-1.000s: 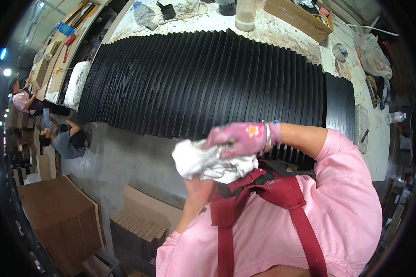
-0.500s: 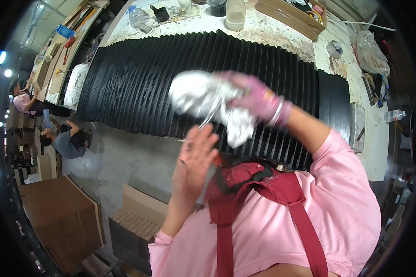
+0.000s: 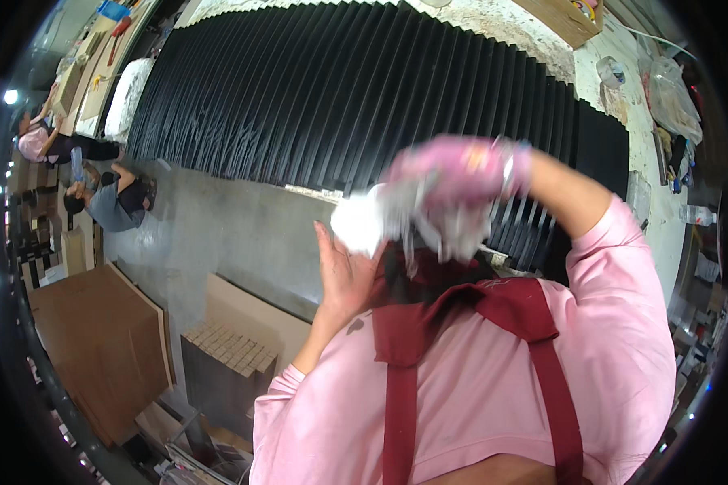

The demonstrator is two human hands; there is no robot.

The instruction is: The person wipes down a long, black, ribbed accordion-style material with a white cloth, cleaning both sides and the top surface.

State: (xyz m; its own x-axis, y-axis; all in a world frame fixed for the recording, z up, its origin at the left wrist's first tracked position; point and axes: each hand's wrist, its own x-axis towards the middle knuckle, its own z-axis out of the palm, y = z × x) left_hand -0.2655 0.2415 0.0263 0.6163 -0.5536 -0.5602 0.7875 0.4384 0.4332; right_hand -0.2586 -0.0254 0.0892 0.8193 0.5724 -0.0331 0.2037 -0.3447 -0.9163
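My right hand (image 3: 457,174), in a pink glove and blurred by motion, grips a crumpled white cloth (image 3: 360,224). Part of the cloth hangs below the glove in front of my apron. Just left of it is my bare left hand (image 3: 348,273), palm up with the thumb spread away from the fingers. The cloth overlaps its fingertips, so whether they touch cannot be made out. Beyond both hands, a long row of black ridged strips (image 3: 299,97) lies side by side across the table.
The pale, stained table (image 3: 586,73) carries a tape roll (image 3: 611,72), a cardboard box (image 3: 562,18) and a clear plastic bag (image 3: 673,97). Large brown boards (image 3: 97,347) and a stack of dark strips (image 3: 226,364) stand at lower left. Two people (image 3: 117,198) are at far left.
My right hand has brought the cloth down from over the black strips toward my body, beside my left hand. The view has shifted, so the strips sit higher and the table's far items leave sight.
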